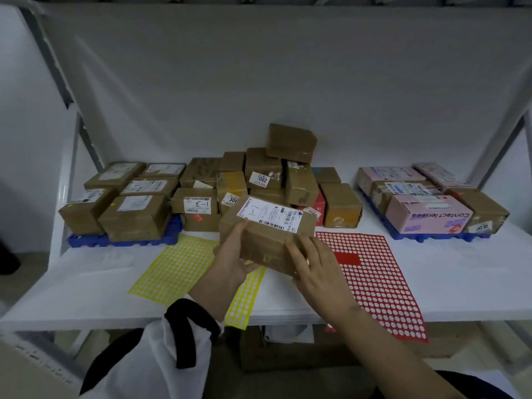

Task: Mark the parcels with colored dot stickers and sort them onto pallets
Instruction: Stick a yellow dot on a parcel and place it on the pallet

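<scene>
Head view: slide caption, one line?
A parcel held in left hand and right hand above yellow sheet and red sheet.

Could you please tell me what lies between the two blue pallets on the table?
In the head view, a heap of parcels stands between the left pallet and the right pallet.
</scene>
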